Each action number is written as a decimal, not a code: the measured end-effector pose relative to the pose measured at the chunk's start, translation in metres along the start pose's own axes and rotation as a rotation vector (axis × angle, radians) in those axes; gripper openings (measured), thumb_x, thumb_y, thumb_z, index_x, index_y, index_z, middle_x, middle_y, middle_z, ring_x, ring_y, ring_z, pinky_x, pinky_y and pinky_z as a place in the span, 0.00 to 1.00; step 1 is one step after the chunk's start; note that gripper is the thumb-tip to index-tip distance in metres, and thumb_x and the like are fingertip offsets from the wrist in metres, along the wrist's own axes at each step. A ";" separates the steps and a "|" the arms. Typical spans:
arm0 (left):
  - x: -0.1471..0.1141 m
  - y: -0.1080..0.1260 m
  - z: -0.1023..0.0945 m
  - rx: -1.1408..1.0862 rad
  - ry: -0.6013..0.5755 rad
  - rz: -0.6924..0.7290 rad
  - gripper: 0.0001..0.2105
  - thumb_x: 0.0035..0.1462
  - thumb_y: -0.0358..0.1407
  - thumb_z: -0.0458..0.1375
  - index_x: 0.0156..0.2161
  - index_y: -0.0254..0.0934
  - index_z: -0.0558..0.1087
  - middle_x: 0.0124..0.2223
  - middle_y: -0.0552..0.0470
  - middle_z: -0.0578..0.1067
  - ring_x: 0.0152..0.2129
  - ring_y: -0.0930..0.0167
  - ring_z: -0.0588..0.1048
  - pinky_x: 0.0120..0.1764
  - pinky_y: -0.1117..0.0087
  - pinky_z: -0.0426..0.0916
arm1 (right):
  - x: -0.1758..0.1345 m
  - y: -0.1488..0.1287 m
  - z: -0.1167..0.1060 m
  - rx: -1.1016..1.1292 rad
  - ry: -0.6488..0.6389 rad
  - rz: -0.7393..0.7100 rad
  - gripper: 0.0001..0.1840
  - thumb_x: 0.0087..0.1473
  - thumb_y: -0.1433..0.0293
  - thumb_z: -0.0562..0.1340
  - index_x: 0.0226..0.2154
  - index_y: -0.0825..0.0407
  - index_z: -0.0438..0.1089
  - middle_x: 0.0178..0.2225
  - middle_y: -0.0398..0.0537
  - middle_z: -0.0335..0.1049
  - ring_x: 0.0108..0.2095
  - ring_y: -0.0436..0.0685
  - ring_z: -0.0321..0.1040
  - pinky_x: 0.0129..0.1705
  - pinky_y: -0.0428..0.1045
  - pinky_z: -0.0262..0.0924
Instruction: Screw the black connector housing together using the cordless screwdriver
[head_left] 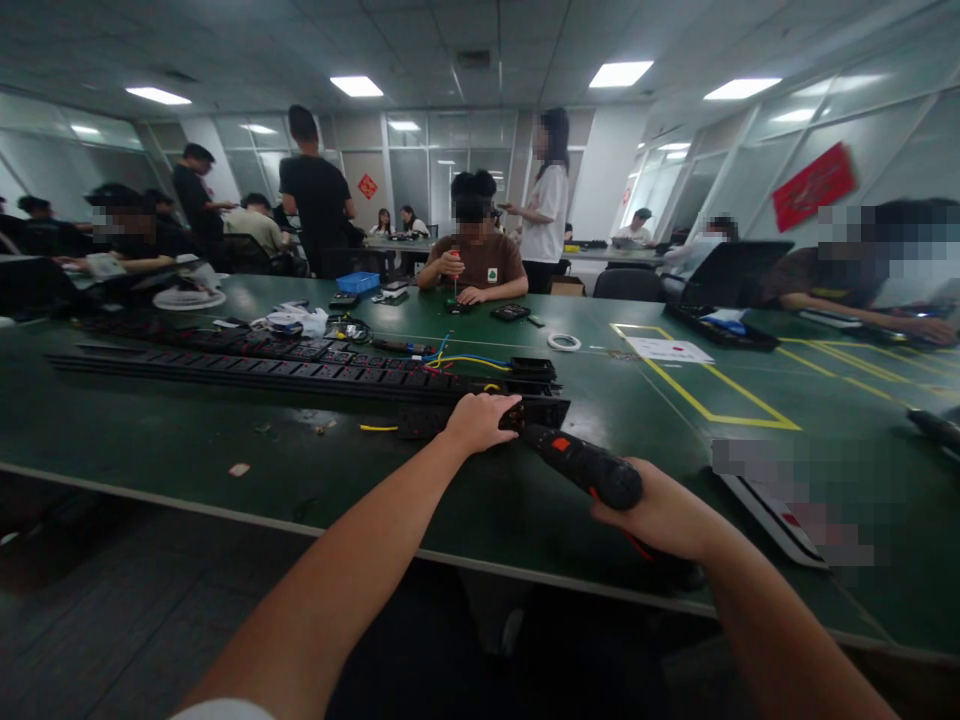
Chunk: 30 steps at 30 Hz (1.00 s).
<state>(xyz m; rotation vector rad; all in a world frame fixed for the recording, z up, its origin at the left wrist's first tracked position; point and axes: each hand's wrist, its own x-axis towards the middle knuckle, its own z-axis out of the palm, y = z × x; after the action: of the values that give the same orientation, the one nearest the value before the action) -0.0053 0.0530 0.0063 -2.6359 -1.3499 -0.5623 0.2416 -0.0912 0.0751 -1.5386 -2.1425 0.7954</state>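
Note:
My right hand [660,510] is wrapped round the grip of a black cordless drill [577,460] with orange marks. The drill lies nearly level, its nose turned left towards my left hand [481,422]. My left fingers are closed at the drill's tip, around a small dark part whose kind I cannot make out. Beside and partly beneath that hand is a flat black panel [421,423]. Just beyond lies a long black power strip [300,375] with a row of sockets. Blue and yellow wires [465,358] run along its right end.
Behind the strip are white plastic bags [296,320] and a blue tray [358,283]. A white ring [564,342] and a paper sheet [669,349] lie right of centre. A tablet-like slab [772,515] lies near my right arm. Across the table a person [480,265] holds a red screwdriver.

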 end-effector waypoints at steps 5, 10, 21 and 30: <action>0.001 -0.002 -0.002 -0.010 -0.029 -0.003 0.34 0.57 0.53 0.62 0.66 0.44 0.65 0.61 0.48 0.73 0.55 0.61 0.73 0.55 0.62 0.67 | 0.001 -0.002 -0.001 0.020 0.000 -0.001 0.06 0.42 0.67 0.65 0.26 0.51 0.69 0.24 0.41 0.70 0.27 0.55 0.66 0.30 0.48 0.60; 0.002 -0.004 -0.001 0.010 -0.058 -0.006 0.36 0.58 0.54 0.62 0.68 0.43 0.62 0.60 0.45 0.74 0.54 0.60 0.74 0.53 0.62 0.67 | 0.005 -0.012 0.000 0.148 0.009 0.192 0.12 0.43 0.69 0.64 0.35 0.52 0.73 0.22 0.41 0.71 0.25 0.55 0.68 0.27 0.48 0.61; 0.000 -0.002 -0.001 0.038 -0.049 0.005 0.35 0.59 0.53 0.61 0.67 0.41 0.63 0.57 0.44 0.75 0.52 0.60 0.74 0.51 0.63 0.68 | 0.005 -0.003 0.005 0.213 -0.014 0.188 0.16 0.45 0.67 0.65 0.39 0.54 0.73 0.22 0.41 0.70 0.25 0.56 0.69 0.28 0.49 0.63; -0.004 -0.001 -0.002 0.024 -0.036 0.005 0.37 0.58 0.53 0.61 0.68 0.42 0.60 0.59 0.43 0.73 0.53 0.59 0.74 0.53 0.61 0.67 | 0.005 0.002 0.006 0.218 0.002 0.141 0.17 0.49 0.57 0.68 0.37 0.52 0.73 0.30 0.44 0.74 0.30 0.57 0.70 0.34 0.51 0.65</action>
<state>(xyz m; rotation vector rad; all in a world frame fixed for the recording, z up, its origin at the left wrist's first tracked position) -0.0087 0.0503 0.0067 -2.6418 -1.3512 -0.4965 0.2379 -0.0877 0.0692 -1.5850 -1.8899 1.0366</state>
